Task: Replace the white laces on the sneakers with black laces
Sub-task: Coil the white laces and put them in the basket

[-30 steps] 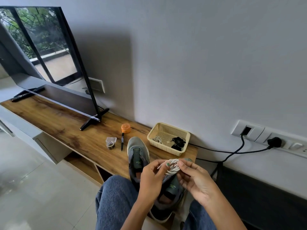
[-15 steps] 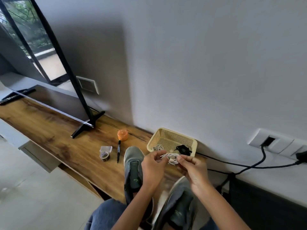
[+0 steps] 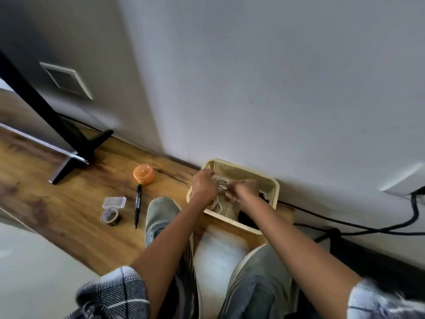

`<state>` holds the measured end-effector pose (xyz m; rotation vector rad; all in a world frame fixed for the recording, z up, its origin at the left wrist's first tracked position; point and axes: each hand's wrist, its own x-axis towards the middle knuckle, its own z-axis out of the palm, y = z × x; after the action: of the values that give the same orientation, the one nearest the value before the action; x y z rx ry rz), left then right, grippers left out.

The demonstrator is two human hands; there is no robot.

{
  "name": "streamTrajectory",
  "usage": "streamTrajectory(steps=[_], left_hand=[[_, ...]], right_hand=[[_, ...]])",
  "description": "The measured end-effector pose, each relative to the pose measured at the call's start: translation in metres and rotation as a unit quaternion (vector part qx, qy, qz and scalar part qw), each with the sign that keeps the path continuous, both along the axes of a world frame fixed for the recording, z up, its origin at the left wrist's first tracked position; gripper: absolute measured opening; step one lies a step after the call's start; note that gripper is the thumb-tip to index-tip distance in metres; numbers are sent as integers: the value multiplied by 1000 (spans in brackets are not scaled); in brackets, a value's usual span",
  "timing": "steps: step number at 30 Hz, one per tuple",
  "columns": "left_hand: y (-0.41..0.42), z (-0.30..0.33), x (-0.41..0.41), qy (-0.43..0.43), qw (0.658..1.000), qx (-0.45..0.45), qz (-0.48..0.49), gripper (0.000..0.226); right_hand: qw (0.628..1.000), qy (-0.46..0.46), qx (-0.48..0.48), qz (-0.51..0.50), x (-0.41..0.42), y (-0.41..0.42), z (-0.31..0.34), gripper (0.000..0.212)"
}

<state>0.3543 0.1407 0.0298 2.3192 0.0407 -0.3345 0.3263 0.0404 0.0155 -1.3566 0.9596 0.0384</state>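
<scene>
Both grips close on the coiled white lace [image 3: 220, 182]: the left hand [image 3: 203, 186] and right hand [image 3: 242, 189] pinch it between them, over the cream basket [image 3: 274, 186]. Black laces [image 3: 247, 219] lie inside. Two grey sneakers [image 3: 161, 215] sit on the wooden surface [image 3: 69, 203], nearer the person.

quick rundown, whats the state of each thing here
white lace: coiled, gripped by both hands over the basket
left hand: gripping the lace
right hand: pinching the lace
basket: holds white and black laces
sneakers: on the shelf
pen: lying flat
</scene>
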Motion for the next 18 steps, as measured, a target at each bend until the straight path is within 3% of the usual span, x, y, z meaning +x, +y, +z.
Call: streamTrajectory(steps=[6, 10, 14, 18], left_hand=[[-10, -1, -15, 19, 993, 83, -79, 41], [-12, 9, -24, 18, 991, 106, -81, 56], [-5, 31, -40, 2, 996, 62, -69, 51], [5, 46, -77, -44, 995, -9, -88, 39]], right_hand=[[999, 45, 11, -6, 11, 5, -10, 13], [998, 55, 7, 19, -1, -3, 4, 4], [997, 3, -75, 30, -21, -30, 25, 21], [968, -38, -229, 96, -42, -58, 43, 20]])
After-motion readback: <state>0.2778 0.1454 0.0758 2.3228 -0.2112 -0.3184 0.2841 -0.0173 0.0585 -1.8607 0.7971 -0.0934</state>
